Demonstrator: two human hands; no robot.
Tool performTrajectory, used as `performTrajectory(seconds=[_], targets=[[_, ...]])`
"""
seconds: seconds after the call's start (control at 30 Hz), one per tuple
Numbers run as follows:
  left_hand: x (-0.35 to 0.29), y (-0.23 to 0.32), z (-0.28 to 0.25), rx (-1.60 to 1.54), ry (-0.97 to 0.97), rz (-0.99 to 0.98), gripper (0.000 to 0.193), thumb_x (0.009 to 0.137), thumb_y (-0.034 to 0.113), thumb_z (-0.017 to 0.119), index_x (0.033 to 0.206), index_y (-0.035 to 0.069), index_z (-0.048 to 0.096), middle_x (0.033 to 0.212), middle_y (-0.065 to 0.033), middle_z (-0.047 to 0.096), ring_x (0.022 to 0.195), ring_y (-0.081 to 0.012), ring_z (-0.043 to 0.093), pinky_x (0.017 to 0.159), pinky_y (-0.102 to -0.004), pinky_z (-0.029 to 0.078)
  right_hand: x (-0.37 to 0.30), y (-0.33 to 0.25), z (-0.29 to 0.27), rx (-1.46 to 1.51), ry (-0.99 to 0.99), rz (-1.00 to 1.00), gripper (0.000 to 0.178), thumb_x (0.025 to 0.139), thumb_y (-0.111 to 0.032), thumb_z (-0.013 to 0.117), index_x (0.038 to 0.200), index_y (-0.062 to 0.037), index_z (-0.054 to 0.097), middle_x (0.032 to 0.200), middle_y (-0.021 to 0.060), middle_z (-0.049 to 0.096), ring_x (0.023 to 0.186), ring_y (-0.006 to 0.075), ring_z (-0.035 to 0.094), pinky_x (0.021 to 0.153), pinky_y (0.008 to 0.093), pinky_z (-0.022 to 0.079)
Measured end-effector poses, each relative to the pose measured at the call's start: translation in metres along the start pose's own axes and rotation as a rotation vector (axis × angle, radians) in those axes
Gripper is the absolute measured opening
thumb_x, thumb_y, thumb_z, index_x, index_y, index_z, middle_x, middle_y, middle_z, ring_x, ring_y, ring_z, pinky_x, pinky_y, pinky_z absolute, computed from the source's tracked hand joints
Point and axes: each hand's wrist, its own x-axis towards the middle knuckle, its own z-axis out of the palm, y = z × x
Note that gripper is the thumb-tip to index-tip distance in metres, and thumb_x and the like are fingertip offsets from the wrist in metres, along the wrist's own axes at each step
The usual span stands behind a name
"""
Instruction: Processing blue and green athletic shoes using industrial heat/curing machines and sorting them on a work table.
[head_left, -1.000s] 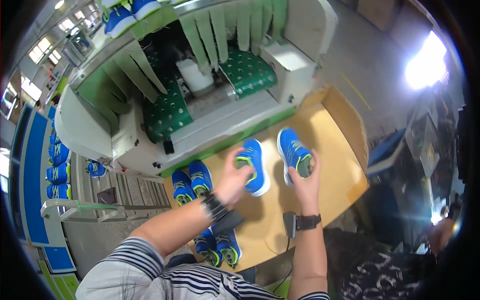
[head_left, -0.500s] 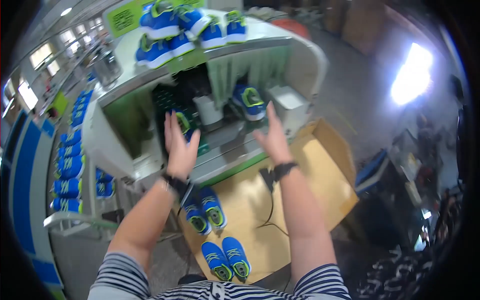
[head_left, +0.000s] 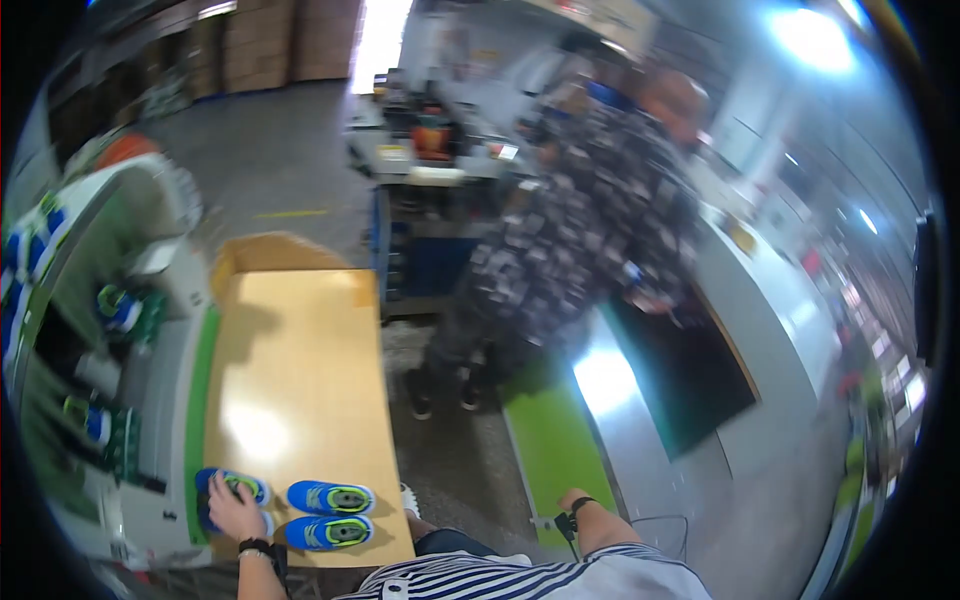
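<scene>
Over a pair of blue sneakers with lime-green linings [head_left: 247,487], my left hand [head_left: 236,512] has its fingers bent at the shoe openings. The hand covers most of the nearer shoe. Just right of it, a second pair of blue sneakers [head_left: 331,497] lies side by side on the wooden tabletop [head_left: 310,350]. My right hand [head_left: 572,499] is low, beside a lime-green panel [head_left: 552,440], wearing a black wristband; its fingers are too hidden and blurred to read.
At the left stands a white machine [head_left: 165,525] with blue sneakers [head_left: 120,308] inside and more on top. A person in a dark patterned shirt [head_left: 590,210] works at a conveyor with a dark green belt [head_left: 680,370]. A cardboard flap [head_left: 270,252] edges the table's far end.
The view has swung right, bringing the other person and conveyor into sight. My hands have left the machine's openings; the left is now at the sneakers, the right low at the right.
</scene>
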Motion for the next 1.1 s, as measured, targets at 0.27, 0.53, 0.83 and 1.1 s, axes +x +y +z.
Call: performTrajectory(seconds=[0.27,0.53,0.83,1.1], targets=[[-0.007,0.003,0.0,0.166,-0.098,-0.025,0.051,0.103,0.04,0.042,0.149,0.017,0.039,0.15,-0.0074,0.045,0.118,-0.0321,0.055,0.094,-0.0473,0.044,-0.144,0.095,0.193,-0.2,-0.391,-0.251,0.04,0.092,-0.031,0.049,0.124,-0.0165,0.069,0.129,0.0166,0.064,0.119,0.032,0.062,0.099,0.0444,0.05],[0.004,0.003,0.003,0.226,-0.205,-0.067,0.054,0.104,0.045,0.037,0.154,0.024,0.031,0.154,-0.0076,0.04,0.116,-0.0351,0.057,0.089,-0.0531,0.047,-0.11,-0.039,0.093,0.304,0.029,-0.393,0.042,0.088,-0.032,0.06,0.118,-0.004,0.066,0.112,0.0189,0.07,0.105,0.0354,0.066,0.09,0.0442,0.052],[0.012,-0.005,-0.007,0.141,-0.332,-0.023,0.069,0.1,0.053,0.043,0.158,0.025,0.02,0.159,-0.0105,0.032,0.124,-0.0381,0.052,0.096,-0.0573,0.043,-0.099,-0.084,0.075,0.412,-0.037,-0.424,0.035,0.084,-0.037,0.065,0.107,-0.0107,0.071,0.1,0.0153,0.073,0.098,0.0325,0.069,0.084,0.0437,0.054],[0.017,-0.003,-0.037,0.022,-0.496,-0.011,0.118,0.07,0.058,0.078,0.159,0.019,0.01,0.16,-0.0187,0.023,0.134,-0.0404,0.044,0.105,-0.0591,0.037,-0.036,-0.017,0.146,-0.469,-0.035,-1.131,0.021,0.083,-0.023,0.062,0.091,-0.0069,0.074,0.099,0.0157,0.072,0.096,0.0349,0.068,0.081,0.0448,0.056]])
